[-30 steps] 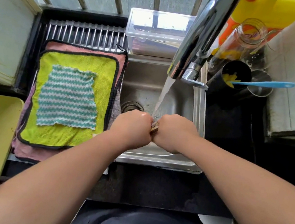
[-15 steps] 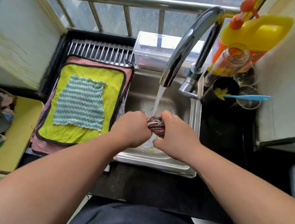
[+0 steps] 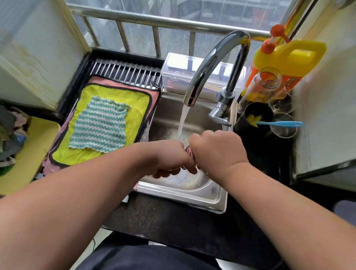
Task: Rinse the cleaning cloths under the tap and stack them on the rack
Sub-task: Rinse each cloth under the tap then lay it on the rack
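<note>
Your left hand [image 3: 168, 157] and right hand [image 3: 216, 153] clench one balled cloth [image 3: 189, 153] between them over the sink [image 3: 185, 198], beside the tap [image 3: 210, 64] stream; twist in opposite directions, wringing it thoroughly before stacking on the rack [image 3: 123, 74].

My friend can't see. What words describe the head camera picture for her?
The left hand and right hand grip a bunched cloth over the sink, with the tap running. On the rack to the left, a green striped cloth lies on a yellow cloth.
</note>
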